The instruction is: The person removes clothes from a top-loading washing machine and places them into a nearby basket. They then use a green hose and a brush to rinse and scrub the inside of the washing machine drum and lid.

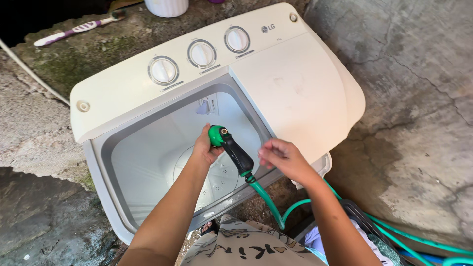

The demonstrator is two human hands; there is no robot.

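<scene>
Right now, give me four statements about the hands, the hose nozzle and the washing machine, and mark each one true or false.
1. The left hand holds the green-headed spray nozzle with black handle over the open wash tub. True.
2. The right hand grips the green rubber hose. False: it hovers beside the nozzle handle, open.
3. The white twin-tub washing machine has three round dials. True.
4. A purple-and-white toothbrush lies in the tub. False: it lies on the concrete ledge behind.

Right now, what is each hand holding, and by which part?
The left hand grips the hose spray nozzle at its green head, over the open wash tub. The right hand holds nothing, fingers near the black handle.
</scene>
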